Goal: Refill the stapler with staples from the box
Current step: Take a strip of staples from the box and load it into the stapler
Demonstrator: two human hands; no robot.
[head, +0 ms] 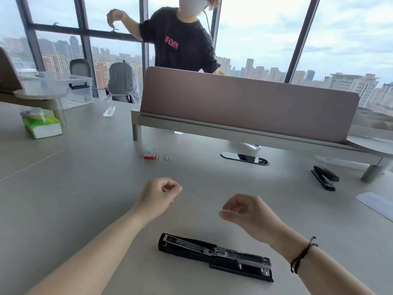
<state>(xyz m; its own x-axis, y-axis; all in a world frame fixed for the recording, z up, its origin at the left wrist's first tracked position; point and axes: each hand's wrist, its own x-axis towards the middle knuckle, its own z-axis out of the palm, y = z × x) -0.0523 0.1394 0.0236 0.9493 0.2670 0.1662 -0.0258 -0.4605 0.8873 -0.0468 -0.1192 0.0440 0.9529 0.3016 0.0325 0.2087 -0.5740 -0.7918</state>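
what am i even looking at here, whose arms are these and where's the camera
The camera sits on a person's head, looking forward and down, so the two bare arms are that person's own. The left hand and right hand hover loosely curled above a grey desk; neither holds anything. Nearest lies a black stapler, opened out flat with its metal channel showing. Farther off sit a small red staple box with a few loose staple strips beside it. A second, closed stapler rests at the right, and a tissue pack at the left. Another person stands behind the divider.
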